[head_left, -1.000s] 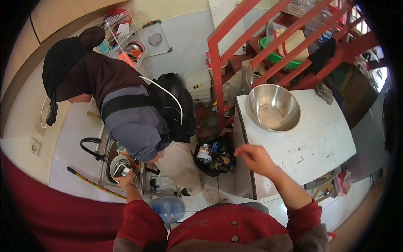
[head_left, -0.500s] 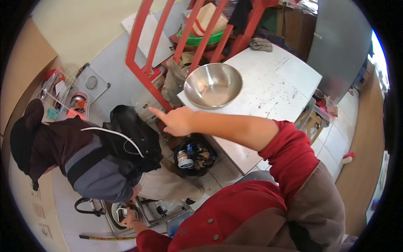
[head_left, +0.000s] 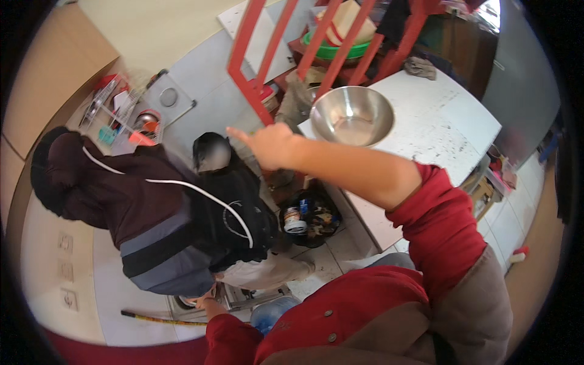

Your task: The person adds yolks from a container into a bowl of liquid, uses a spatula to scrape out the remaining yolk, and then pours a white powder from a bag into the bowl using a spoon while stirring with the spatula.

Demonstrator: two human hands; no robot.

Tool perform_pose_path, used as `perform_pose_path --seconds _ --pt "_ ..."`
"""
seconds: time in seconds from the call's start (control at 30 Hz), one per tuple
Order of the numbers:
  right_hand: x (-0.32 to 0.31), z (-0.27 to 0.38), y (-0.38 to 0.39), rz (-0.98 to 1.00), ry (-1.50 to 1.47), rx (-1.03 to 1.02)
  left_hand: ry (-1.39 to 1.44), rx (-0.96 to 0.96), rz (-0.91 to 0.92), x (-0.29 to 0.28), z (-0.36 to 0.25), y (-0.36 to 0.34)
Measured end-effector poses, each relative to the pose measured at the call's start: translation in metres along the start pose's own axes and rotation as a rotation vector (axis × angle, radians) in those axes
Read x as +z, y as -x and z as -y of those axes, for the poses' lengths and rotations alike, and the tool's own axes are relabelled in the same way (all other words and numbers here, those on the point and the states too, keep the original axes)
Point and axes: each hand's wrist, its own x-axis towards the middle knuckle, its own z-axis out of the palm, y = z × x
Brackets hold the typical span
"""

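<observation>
My right hand point(head_left: 271, 146) reaches across to the left, its index finger stretched out and the other fingers partly curled. It holds nothing and points past the steel bowl point(head_left: 353, 118), which rests on the white table. Low on the left, my left hand point(head_left: 208, 298) is at a small sink point(head_left: 179, 310). Its fingers are mostly hidden by a co-worker's sleeve point(head_left: 167, 277). What it touches there I cannot make out. A person in a dark cap and hooded top point(head_left: 115, 182) bends over the sink, close to a person in black point(head_left: 237, 207).
A black-lined bin with rubbish point(head_left: 310, 219) stands beside the table point(head_left: 450, 115). Red wooden bars point(head_left: 246, 67) rise behind. A dish rack point(head_left: 115, 112) is at the far left. A blue-tinted container point(head_left: 274, 313) sits near my left forearm; a yellow-black stick point(head_left: 161, 318) lies by the sink.
The view has shifted, so most things sit farther right. My right arm stays raised with its finger out. The co-worker's sleeve now covers more of my left hand and the sink.
</observation>
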Motion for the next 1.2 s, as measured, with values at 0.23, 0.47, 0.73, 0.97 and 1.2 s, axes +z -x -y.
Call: perform_pose_path --seconds 0.23,0.47,0.73,0.97,1.2 --pt "-0.053 0.018 -0.044 -0.092 0.135 0.008 0.02 -0.031 0.022 0.005 0.005 -0.009" --pt "-0.074 0.031 -0.032 -0.09 0.183 -0.012 0.048 -0.036 0.027 0.027 0.011 -0.022" --pt "-0.054 0.026 0.018 -0.113 0.0 -0.25 0.235 -0.034 -0.106 0.028 0.045 -0.091" --pt "0.046 -0.016 0.128 0.462 -0.316 -0.269 0.147 0.346 -0.194 -0.001 0.088 -0.026" --pt "0.177 -0.055 0.258 0.581 -0.488 -0.009 0.375 0.456 -0.142 -0.048 0.208 0.052"
